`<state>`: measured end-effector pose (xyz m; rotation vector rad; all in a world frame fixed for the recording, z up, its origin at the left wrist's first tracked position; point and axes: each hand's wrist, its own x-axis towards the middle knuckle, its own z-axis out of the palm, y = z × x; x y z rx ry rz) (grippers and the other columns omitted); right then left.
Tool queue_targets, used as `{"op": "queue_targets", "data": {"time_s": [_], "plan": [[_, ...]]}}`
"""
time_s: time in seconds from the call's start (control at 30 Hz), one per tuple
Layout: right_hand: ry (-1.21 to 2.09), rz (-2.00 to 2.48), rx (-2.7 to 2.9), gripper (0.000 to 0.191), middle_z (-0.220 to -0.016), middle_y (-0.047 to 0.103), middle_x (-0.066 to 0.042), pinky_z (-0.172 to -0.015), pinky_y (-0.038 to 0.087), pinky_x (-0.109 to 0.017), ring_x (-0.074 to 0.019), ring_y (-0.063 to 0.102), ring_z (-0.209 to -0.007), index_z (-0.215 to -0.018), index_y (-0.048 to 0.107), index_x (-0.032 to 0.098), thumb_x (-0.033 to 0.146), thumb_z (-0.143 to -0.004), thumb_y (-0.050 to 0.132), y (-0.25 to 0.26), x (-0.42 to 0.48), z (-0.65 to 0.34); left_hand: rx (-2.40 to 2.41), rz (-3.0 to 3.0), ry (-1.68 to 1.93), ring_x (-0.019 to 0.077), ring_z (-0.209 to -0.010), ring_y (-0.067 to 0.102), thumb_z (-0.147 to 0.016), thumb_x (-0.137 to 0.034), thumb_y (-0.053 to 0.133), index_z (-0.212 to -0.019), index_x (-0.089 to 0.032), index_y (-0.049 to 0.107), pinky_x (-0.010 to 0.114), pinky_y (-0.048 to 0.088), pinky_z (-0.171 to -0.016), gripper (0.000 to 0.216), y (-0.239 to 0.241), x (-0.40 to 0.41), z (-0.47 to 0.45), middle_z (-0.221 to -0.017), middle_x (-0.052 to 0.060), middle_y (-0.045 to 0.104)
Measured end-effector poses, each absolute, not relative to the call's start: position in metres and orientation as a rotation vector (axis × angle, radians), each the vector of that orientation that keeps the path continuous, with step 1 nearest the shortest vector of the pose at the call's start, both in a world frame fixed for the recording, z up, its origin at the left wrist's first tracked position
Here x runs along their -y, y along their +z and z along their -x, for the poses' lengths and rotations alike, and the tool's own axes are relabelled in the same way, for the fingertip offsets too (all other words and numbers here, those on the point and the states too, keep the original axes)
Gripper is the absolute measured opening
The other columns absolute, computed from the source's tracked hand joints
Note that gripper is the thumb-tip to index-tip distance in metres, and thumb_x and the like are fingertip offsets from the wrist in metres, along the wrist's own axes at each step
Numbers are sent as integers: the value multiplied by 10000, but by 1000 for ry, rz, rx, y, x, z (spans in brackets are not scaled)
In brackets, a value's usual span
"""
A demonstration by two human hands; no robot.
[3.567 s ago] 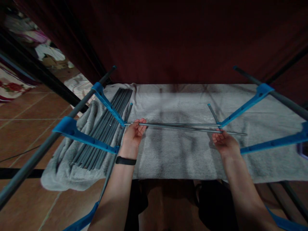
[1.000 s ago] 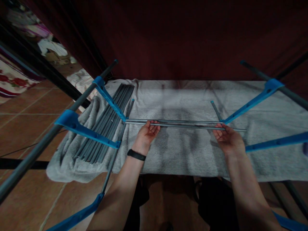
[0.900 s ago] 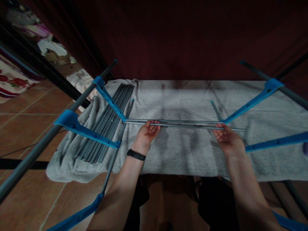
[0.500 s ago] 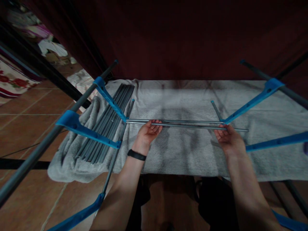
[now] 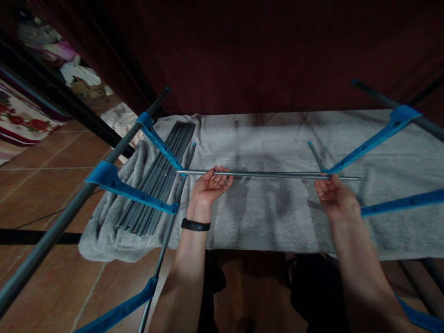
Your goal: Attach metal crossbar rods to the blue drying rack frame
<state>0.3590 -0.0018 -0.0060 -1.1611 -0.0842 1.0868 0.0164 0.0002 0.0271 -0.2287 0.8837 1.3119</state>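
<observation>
A thin grey metal tube (image 5: 274, 175) lies level across both my hands, nearly in line with a crosswise tube behind it that I can barely tell apart. My left hand (image 5: 211, 185), palm up with fingers loosely curled, holds it near its left end. Toward the other end my right hand (image 5: 331, 194) pinches it between thumb and fingers; the tip sticks out to the right. The tube's left end is at a blue plastic bracket (image 5: 161, 143) on the left frame. Close to my right fingertips is another blue bracket (image 5: 367, 143) on the right frame.
Several grey tubes (image 5: 156, 185) lie side by side on the grey blanket (image 5: 263, 222) at left. Long frame poles (image 5: 65, 208) slant along the left side. A dark red curtain (image 5: 243, 55) hangs behind. Tiled floor (image 5: 38, 185) shows at left.
The held tube has moved up and away from me, closing the gap to the crosswise tube behind it. Both hands keep hold; the left fingers have opened slightly.
</observation>
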Motion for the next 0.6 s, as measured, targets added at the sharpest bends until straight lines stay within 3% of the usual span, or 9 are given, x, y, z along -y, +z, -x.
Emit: {"op": "queue_targets", "data": {"time_s": [0.47, 0.6], "plan": [[1108, 1120, 33, 281, -599, 596, 57, -580, 603, -173, -76, 617, -521, -745, 613, 214, 236, -1022, 568, -6, -2, -352, -754, 240, 1388, 197, -851, 744, -1007, -136, 507, -901, -176, 654, 448, 552, -935, 185, 29, -2, -11, -812, 26, 714], [1116, 1100, 66, 266, -660, 654, 36, -614, 615, -179, -80, 650, -578, -762, 634, 209, 180, -1009, 540, -3, 0, -352, -745, 248, 1395, 199, -845, 741, -1024, -166, 505, -909, -174, 654, 456, 550, -931, 189, 26, -3, -11, -805, 22, 713]]}}
